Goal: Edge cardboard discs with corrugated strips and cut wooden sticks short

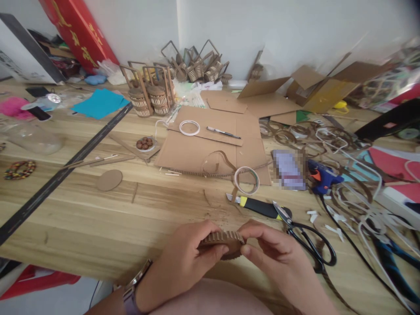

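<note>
Near the table's front edge, both of my hands hold a round brown cardboard disc (229,246) with a ridged, corrugated rim. My left hand (188,253) wraps round its left side, thumb across the flat face. On the right side, my right hand (274,253) pinches the rim between thumb and fingers. The disc's far underside is hidden by my fingers. Just beyond my hands lie a yellow-and-black utility knife (262,206) and black-handled scissors (310,240). A tape roll (246,180) rests by the knife's blade.
Cardboard sheets (210,151) carry a pen (223,132) and another tape ring (189,127). A blue glue gun (323,177) lies right, among cords and paper strips. Small baskets (159,100) stand at the back. A cardboard circle (109,180) and a long black strip (65,175) lie left.
</note>
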Action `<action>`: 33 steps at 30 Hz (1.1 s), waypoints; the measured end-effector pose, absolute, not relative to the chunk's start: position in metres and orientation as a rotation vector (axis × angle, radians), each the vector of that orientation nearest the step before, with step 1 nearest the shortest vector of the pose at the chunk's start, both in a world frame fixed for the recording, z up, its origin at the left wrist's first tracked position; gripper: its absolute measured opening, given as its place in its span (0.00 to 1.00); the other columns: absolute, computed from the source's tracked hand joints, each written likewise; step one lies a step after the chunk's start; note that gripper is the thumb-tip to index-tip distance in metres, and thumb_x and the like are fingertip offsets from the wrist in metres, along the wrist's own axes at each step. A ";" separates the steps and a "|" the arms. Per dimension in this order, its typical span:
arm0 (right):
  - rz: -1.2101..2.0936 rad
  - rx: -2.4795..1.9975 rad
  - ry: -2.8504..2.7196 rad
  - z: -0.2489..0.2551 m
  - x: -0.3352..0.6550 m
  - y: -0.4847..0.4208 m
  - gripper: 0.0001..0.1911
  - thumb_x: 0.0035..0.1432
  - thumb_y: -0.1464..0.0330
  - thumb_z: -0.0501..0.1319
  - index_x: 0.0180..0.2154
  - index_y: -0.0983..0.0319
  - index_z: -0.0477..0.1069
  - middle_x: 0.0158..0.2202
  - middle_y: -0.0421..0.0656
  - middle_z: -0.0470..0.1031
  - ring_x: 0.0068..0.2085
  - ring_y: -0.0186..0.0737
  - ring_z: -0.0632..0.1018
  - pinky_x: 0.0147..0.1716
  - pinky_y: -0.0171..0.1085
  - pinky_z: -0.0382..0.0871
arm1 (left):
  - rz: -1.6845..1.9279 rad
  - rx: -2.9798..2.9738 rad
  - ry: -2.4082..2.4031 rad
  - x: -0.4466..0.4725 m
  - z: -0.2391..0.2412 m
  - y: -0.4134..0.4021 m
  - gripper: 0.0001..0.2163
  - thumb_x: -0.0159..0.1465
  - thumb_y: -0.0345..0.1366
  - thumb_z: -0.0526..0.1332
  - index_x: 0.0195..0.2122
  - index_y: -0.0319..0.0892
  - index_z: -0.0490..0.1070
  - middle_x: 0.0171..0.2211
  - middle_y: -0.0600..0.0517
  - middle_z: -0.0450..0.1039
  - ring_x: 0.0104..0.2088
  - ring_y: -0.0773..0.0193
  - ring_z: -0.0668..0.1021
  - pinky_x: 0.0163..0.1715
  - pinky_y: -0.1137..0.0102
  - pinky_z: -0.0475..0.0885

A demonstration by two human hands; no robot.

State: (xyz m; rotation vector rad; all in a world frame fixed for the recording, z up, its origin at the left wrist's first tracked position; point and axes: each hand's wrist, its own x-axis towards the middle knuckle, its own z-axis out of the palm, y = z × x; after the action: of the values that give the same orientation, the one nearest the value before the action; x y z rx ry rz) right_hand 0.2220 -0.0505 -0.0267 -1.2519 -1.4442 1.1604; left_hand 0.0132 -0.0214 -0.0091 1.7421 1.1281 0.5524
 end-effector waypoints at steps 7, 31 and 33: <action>0.836 -1.225 -1.605 -0.011 0.214 -0.045 0.06 0.56 0.70 0.67 0.37 0.56 0.80 0.31 0.41 0.82 0.33 0.39 0.82 0.33 0.33 0.77 | 0.630 1.769 1.113 0.011 -0.008 -0.021 0.03 0.63 0.33 0.59 0.34 0.44 0.72 0.28 0.57 0.75 0.28 0.66 0.73 0.30 0.74 0.63; 0.558 -0.987 -1.869 0.013 0.198 -0.039 0.15 0.57 0.79 0.63 0.41 0.56 0.76 0.32 0.40 0.80 0.33 0.36 0.79 0.32 0.34 0.76 | 0.649 1.726 1.033 0.014 0.002 -0.023 0.03 0.59 0.30 0.61 0.31 0.44 0.72 0.27 0.57 0.75 0.27 0.67 0.72 0.31 0.74 0.65; 0.526 -0.976 -1.898 0.013 0.198 -0.039 0.15 0.56 0.79 0.63 0.42 0.56 0.76 0.32 0.40 0.79 0.32 0.36 0.78 0.32 0.35 0.75 | 0.646 1.735 1.026 0.014 0.003 -0.024 0.03 0.59 0.30 0.60 0.30 0.43 0.71 0.26 0.57 0.74 0.26 0.67 0.72 0.30 0.74 0.64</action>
State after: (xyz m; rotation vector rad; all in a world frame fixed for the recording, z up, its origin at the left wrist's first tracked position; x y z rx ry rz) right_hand 0.1983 -0.0394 0.0135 -0.9760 -1.8980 0.5256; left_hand 0.0142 -0.0239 0.0028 1.7353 1.0258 0.6460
